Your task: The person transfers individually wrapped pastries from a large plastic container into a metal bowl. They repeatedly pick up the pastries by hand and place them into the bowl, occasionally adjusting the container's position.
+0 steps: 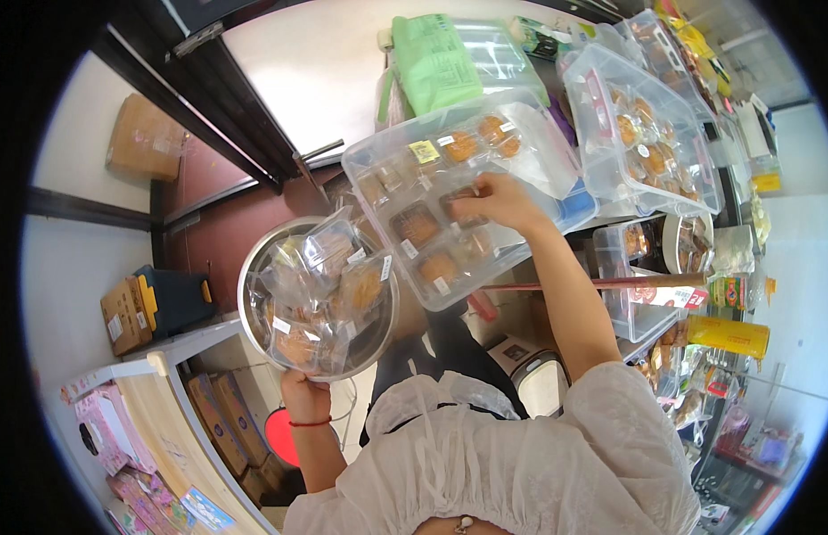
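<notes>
My left hand [306,400] grips the near rim of a round stainless steel bowl [392,319]. Inside the bowl lie several pastries in clear plastic wrappers [297,344], some with white labels. To its right, a clear plastic storage box [447,297] holds more wrapped round pastries [439,267]. My right hand [499,204] reaches into this box, its fingers around a wrapped pastry in a dark tray [462,204]. Another dark-tray pastry [414,224] sits to the left of it. At the box's far side are golden pastries [459,145] and a yellow label [424,152].
A second clear box of wrapped pastries [591,167] stands at the right, above shelves of packaged goods. A green package [434,63] lies behind the first box. A thin wooden stick [654,281] juts out at the right. A shelving unit [167,354] stands at the left.
</notes>
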Available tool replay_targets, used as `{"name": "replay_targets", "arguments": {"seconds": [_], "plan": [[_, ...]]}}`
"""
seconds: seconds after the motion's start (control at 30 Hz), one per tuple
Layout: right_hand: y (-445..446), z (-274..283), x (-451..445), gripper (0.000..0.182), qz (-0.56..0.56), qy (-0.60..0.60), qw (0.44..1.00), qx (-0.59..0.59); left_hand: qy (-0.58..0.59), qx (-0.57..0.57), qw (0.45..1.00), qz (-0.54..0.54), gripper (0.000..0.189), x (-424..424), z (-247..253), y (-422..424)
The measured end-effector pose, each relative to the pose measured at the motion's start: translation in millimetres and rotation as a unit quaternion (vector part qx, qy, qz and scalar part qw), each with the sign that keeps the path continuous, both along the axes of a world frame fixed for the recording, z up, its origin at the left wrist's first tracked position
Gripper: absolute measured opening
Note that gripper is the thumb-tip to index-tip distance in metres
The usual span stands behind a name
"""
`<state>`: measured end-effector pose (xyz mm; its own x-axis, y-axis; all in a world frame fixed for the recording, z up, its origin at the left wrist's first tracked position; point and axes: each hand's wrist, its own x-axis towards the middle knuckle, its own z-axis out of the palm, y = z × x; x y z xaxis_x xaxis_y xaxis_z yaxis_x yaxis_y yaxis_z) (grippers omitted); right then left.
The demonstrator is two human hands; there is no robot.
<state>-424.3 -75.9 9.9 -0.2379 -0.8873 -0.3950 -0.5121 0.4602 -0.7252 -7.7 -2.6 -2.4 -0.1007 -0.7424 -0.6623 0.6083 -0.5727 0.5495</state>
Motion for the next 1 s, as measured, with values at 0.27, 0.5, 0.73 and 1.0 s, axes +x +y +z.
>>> {"name": "replay_targets", "arguments": {"seconds": [0.27, 0.5, 0.73, 1.0], "plan": [[-3.0, 77.8, 45.3, 0.040, -0.021, -0.174, 0.984, 0.032, -0.032, 0.028, 0.999, -0.005, 0.050, 1.2, 6.4, -3.8], [-2.2, 45.8, 90.7, 0.046, 0.031, -0.169, 0.984, -0.035, -0.025, 0.032, 0.999, -0.028, 0.051, -4.4, 10.0, -4.9], [23.3, 45.4, 108.9, 0.048, -0.050, -0.090, 0.989, -0.104, -0.016, -0.005, 0.998, -0.068, 0.055, 0.9, -5.0, -8.4], [40.5, 53.1, 86.1, 0.059, -0.159, -0.251, 0.938, -0.177, 0.013, -0.001, 0.997, -0.080, 0.063, -9.6, 3.9, -3.5]]}}
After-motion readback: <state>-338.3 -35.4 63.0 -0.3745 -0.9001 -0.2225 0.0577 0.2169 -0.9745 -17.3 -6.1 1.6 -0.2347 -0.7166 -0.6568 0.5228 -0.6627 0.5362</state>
